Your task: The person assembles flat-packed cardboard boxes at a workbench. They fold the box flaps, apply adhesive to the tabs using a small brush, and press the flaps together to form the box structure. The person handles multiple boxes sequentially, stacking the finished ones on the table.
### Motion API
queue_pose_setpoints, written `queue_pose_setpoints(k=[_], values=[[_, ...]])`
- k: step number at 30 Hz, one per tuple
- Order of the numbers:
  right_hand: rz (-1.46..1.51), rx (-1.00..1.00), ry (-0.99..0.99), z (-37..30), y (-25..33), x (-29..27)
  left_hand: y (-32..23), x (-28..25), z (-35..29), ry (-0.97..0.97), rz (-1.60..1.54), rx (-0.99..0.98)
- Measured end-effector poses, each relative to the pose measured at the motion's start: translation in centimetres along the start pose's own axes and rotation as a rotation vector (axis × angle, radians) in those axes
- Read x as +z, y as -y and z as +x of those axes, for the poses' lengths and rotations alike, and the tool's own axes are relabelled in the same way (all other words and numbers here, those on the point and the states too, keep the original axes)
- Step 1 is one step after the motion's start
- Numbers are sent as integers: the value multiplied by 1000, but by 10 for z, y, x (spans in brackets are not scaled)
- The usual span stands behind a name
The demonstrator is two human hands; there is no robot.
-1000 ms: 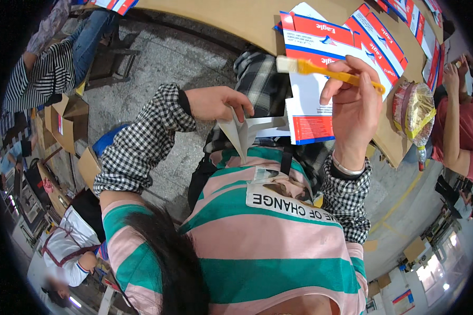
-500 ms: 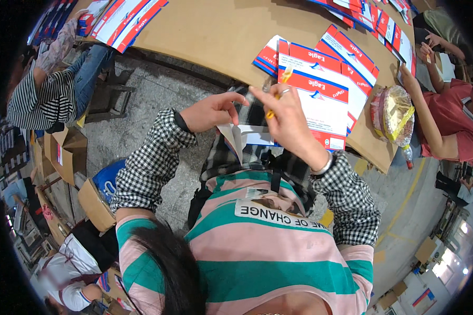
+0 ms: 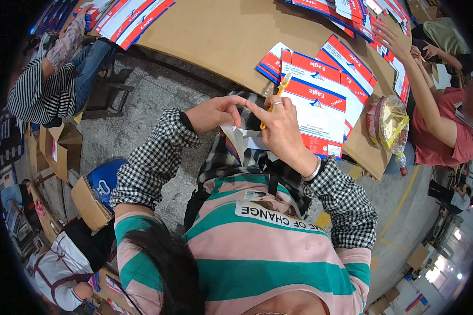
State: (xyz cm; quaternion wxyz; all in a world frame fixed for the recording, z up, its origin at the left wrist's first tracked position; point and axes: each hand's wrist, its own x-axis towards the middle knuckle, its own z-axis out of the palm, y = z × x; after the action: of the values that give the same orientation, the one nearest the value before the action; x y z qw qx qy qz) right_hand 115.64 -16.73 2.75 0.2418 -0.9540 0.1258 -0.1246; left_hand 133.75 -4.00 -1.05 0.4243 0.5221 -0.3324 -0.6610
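Over my lap, my left hand (image 3: 214, 113) is closed, fingers curled, with the upper edge of a partly folded card carton (image 3: 236, 140) at its thumb. The carton's pale inner side shows, with a blue edge. My right hand (image 3: 284, 123) grips a slim yellow tool (image 3: 265, 125) with a pale tip pointing up and away; its exact kind is unclear. The right forefinger stretches left and meets the left fingertips above the carton. Just beyond the right hand, flat red, white and blue cartons (image 3: 315, 113) lie overlapping at the table edge.
The brown table (image 3: 210, 37) spans the far side, with carton stacks (image 3: 134, 21) at its far left and more (image 3: 341, 16) at the far right. A clear plastic-wrapped bundle (image 3: 388, 125) sits by the right corner. A co-worker in red (image 3: 441, 128) is close on the right.
My right hand has shifted left, bringing its forefinger to the left fingertips. The co-worker in red now reaches toward the far carton stack. My left hand stays at the folded carton.
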Motion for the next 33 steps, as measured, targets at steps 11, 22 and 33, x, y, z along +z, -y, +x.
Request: queue_pose_setpoints(k=[11, 22, 33], values=[[362, 231, -381, -25, -15, -82, 17, -21, 22, -85, -11, -31], [690, 793, -931, -184, -49, -191, 31, -24, 62, -387, -111, -312], [1033, 1653, -1294, -355, -285, -24, 43, -35, 64, -323, -226, -403]])
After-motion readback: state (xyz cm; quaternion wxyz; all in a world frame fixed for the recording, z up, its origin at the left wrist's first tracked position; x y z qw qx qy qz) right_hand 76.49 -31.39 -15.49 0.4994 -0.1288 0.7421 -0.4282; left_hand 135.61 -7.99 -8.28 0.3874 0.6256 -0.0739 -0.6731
